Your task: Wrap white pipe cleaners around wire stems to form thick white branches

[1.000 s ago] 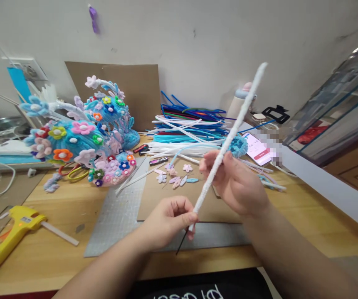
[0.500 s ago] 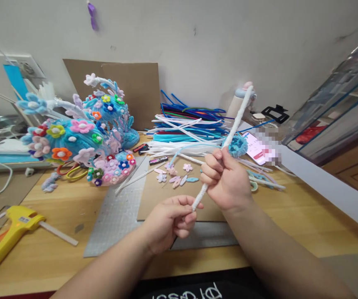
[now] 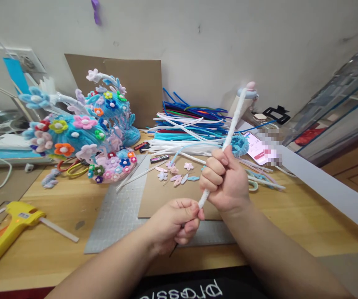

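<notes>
A long white fuzzy stem (image 3: 236, 118), wrapped in what looks like pipe cleaner, slants up to the right above the table. My right hand (image 3: 225, 178) is wrapped round its middle in a fist. At the lower end, my left hand (image 3: 177, 224) pinches the stem between thumb and fingers. Beneath the hands lies a brown cardboard sheet (image 3: 156, 203) with small pink and blue fuzzy petals (image 3: 177, 179) and a pink flower (image 3: 188, 165) on it. The stem's very bottom is hidden by my left fingers.
Bundles of pipe cleaners (image 3: 188, 135) lie at the back. Flower-covered blue fuzzy models (image 3: 79, 128) stand on the left, beside yellow-handled scissors (image 3: 78, 169). A yellow glue gun (image 3: 19, 220) rests front left on the wood table. A phone (image 3: 258, 149) and a bottle (image 3: 244, 106) are at right.
My left hand has shifted slightly right and up along the stem, closer to my right hand. My right fist keeps its grip, and the stem stands a little steeper. The view has tilted slightly.
</notes>
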`<state>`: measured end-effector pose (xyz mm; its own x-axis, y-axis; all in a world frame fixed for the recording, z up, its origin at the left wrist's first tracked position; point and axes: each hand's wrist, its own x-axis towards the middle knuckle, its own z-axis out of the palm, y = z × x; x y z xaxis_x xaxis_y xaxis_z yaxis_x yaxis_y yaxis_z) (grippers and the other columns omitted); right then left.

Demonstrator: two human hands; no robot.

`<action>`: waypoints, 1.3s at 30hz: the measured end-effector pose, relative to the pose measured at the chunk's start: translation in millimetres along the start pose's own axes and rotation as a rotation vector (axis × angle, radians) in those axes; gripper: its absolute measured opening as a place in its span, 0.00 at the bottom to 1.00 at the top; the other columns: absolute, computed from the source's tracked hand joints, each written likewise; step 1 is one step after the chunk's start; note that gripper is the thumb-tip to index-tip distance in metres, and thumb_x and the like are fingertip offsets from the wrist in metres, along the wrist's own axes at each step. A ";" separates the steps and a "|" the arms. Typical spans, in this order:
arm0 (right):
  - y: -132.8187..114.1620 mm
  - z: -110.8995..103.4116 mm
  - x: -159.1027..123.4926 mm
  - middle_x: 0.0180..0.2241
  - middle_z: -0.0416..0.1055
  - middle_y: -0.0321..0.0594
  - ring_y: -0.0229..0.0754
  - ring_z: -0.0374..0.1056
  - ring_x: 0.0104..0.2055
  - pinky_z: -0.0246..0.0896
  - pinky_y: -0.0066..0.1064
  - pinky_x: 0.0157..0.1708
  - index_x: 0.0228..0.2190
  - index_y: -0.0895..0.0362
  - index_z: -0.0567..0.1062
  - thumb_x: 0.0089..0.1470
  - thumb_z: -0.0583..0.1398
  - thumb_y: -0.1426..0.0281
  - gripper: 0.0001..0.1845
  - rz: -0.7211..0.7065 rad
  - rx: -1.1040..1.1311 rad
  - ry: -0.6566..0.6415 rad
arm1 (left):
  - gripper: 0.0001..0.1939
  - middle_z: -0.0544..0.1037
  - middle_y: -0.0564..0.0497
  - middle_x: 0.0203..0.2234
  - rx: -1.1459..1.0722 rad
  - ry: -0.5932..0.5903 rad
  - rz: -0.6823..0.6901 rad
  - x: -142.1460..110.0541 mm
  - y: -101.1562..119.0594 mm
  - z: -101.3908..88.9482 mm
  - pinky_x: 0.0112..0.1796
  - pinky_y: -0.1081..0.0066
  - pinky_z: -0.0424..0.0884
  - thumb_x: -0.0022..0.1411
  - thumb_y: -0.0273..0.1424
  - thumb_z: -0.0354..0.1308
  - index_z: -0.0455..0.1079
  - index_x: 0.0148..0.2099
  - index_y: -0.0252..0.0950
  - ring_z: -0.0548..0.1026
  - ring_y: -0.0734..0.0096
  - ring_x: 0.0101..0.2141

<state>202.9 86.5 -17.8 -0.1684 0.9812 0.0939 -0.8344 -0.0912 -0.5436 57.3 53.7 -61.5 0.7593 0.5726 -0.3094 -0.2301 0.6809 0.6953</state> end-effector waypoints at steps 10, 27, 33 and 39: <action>17.6 13.7 -4.4 0.14 0.39 0.24 0.30 0.30 0.14 0.30 0.21 0.11 0.18 0.55 0.54 0.58 0.51 0.52 0.25 -0.253 -0.131 0.325 | 0.10 0.66 0.56 0.16 0.987 0.550 0.553 0.3 -7.3 -0.5 0.25 0.74 0.55 0.58 0.33 0.54 0.68 0.25 0.35 0.62 0.76 0.21; 20.1 15.0 -4.2 0.13 0.38 0.24 0.30 0.28 0.14 0.28 0.21 0.11 0.18 0.55 0.54 0.60 0.48 0.52 0.25 -0.165 -0.112 0.346 | 0.13 0.62 0.56 0.14 0.926 0.441 0.458 -0.6 -7.2 0.4 0.22 0.74 0.52 0.60 0.33 0.50 0.62 0.25 0.36 0.58 0.78 0.18; 23.7 15.9 -6.3 0.13 0.40 0.24 0.30 0.29 0.14 0.29 0.22 0.11 0.18 0.55 0.55 0.60 0.48 0.52 0.25 -0.185 -0.122 0.378 | 0.14 0.63 0.54 0.16 1.238 0.488 0.598 -2.7 -10.6 -1.5 0.24 0.72 0.53 0.61 0.30 0.48 0.60 0.23 0.36 0.60 0.76 0.21; 18.8 14.4 -4.7 0.13 0.38 0.24 0.31 0.28 0.15 0.26 0.22 0.11 0.18 0.55 0.54 0.61 0.46 0.53 0.25 -0.140 -0.077 0.364 | 0.10 0.58 0.63 0.11 0.243 0.139 0.083 -0.6 3.4 4.0 0.11 0.79 0.43 0.59 0.38 0.52 0.63 0.30 0.37 0.45 0.84 0.09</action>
<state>180.5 77.8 -16.4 0.1526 0.9806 -0.1233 -0.7920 0.0467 -0.6088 58.4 53.9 -56.4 0.6497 0.6902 -0.3187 -0.1229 0.5091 0.8519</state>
